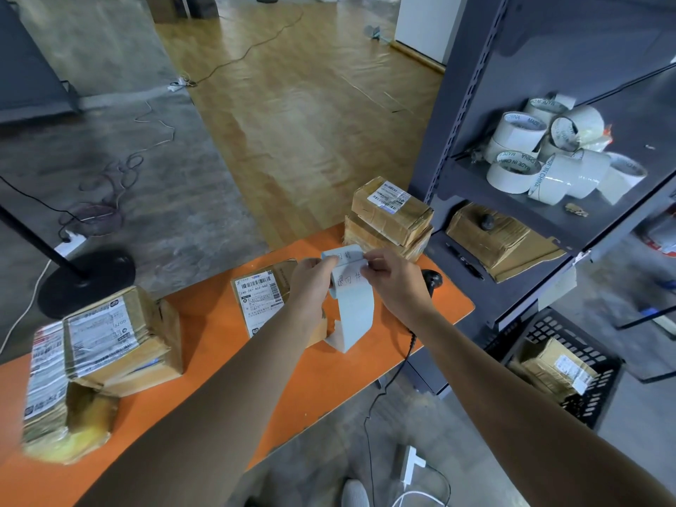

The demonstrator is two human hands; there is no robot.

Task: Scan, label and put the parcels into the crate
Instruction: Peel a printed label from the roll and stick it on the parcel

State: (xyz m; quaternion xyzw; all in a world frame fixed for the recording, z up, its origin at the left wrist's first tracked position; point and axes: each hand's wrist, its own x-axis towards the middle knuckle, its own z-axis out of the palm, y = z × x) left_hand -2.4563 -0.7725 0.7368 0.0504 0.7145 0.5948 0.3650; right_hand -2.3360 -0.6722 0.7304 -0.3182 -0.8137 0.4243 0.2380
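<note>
The person stands at an orange worktop (329, 382) with both hands raised over its middle. The left hand (311, 283) and the right hand (395, 279) hold a pale label strip (353, 309) between them. The left fingers (323, 265) pinch its upper left edge, and the right thumb and forefinger (371, 261) pinch the upper right edge, where the top label folds back from the strip. Handwritten marks show on the strip just below the fingers. The strip hangs down and curls under at its lower end, close above the worktop.

Under the left wrist a flat brown parcel (258, 298) lies on the worktop with its printed shipping label facing up. At the worktop's far right corner two parcels (391, 217) are stacked, the upper one bearing a barcode label. At the left end sits a heap of worn parcels (113, 338), taped and torn at the corners. A black scanner (434, 279) rests just right of the right hand, its cable running off the edge to the floor.

On the floor to the right stands a black lattice crate (598, 397) with one labelled parcel (556, 367) inside. Beside it a grey shelf unit (457, 104) carries a pile of white tape rolls (541, 155), and on the level below, a cardboard box (490, 236) and a marker pen (464, 259).
</note>
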